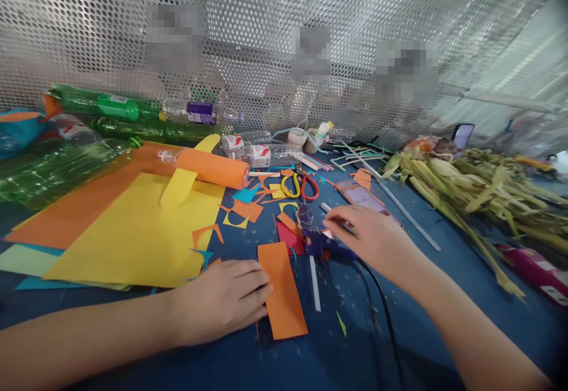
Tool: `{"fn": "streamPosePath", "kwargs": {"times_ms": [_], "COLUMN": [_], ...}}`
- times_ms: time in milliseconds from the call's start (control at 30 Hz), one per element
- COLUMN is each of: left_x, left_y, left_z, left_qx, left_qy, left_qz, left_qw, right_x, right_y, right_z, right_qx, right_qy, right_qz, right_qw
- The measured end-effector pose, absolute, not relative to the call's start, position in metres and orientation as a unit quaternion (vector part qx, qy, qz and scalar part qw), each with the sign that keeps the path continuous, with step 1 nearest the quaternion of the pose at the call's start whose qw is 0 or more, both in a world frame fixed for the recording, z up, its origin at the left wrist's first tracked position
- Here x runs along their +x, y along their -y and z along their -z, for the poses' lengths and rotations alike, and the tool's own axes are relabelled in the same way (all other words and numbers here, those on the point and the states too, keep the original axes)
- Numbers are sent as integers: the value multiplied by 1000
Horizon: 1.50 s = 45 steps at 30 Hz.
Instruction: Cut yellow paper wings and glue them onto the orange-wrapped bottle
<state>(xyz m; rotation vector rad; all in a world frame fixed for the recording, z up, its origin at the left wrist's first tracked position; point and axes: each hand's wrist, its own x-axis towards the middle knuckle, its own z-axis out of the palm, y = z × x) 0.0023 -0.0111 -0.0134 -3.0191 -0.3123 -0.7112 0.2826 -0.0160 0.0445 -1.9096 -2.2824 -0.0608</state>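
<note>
My left hand (226, 302) lies low over the table, its fingers together and closed on the left edge of an orange paper strip (283, 290); its thumb is hidden. My right hand (377, 243) hovers beside a dark blue glue gun (316, 243), thumb and fingers apart, and nothing shows between them. From the gun a black cord (385, 299) runs toward the front edge. A white glue stick (315, 284) lies just right of the strip. Scissors with one yellow and one red loop (309, 187) lie behind the gun.
Yellow sheets (133, 237) and an orange-wrapped bottle (213, 166) lie at left, before green plastic bottles (118, 107). Paper scraps (246, 209) litter the middle. A phone (361, 196) lies behind my right hand; corn husks (465, 196) are piled at right. Perforated metal (257, 12) stands behind.
</note>
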Motion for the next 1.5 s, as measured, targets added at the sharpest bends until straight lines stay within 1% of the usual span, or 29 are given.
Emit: {"fn": "streamPosePath", "kwargs": {"times_ms": [167, 233, 300, 400, 467, 533, 600, 700, 800, 833, 867, 900, 967, 1033, 1133, 1200, 1267, 1367, 1500], "left_x": [2, 2, 2, 3, 3, 3, 3, 2, -1, -2, -2, -3, -5, -6, -6, -5, -3, -1, 1], "left_y": [10, 9, 7, 6, 6, 6, 6, 6, 7, 7, 7, 7, 6, 5, 3, 2, 1, 0, 1], "left_z": [15, 15, 14, 11, 10, 10, 10, 9, 7, 5, 4, 3, 2, 2, 5, 8, 9, 9, 6], "left_qx": [-968, -968, -967, -966, -967, -967, -966, -967, -970, -970, -969, -967, -955, -934, -898, -886, -890, -906, -936], "left_qy": [103, 111, 115, 114, 113, 108, 102, 76, 41, 27, 14, 3, 10, 75, 221, 274, 276, 242, 130], "left_qz": [227, 226, 228, 229, 226, 228, 237, 244, 241, 242, 244, 252, 281, 319, 340, 325, 306, 282, 265], "left_qw": [8, -2, -15, -31, -35, -31, -24, -12, -5, -11, -24, -44, -94, -138, -171, -183, -194, -202, -193], "right_x": [301, 318, 330, 334, 329, 324, 318, 310, 295, 289, 282, 275, 262, 252, 241, 237, 235, 233, 234], "right_y": [-7, -11, -13, -11, -9, -7, -6, -3, 4, 8, 12, 17, 25, 31, 36, 38, 39, 41, 39], "right_z": [-14, -2, 3, 2, 0, -2, -3, -8, -18, -22, -24, -26, -27, -25, -18, -15, -13, -14, -15], "right_qx": [-671, -689, -709, -714, -704, -691, -698, -702, -648, -622, -597, -578, -540, -512, -493, -482, -471, -469, -469], "right_qy": [715, 696, 683, 692, 706, 717, 703, 663, 643, 632, 613, 599, 594, 614, 631, 625, 615, 598, 559], "right_qz": [160, 173, 149, 65, 3, -31, -25, -35, -133, -190, -251, -307, -401, -460, -509, -537, -556, -555, -556], "right_qw": [116, 108, 94, 80, 77, 86, 132, 258, 386, 422, 453, 461, 442, 386, 315, 297, 301, 338, 399]}}
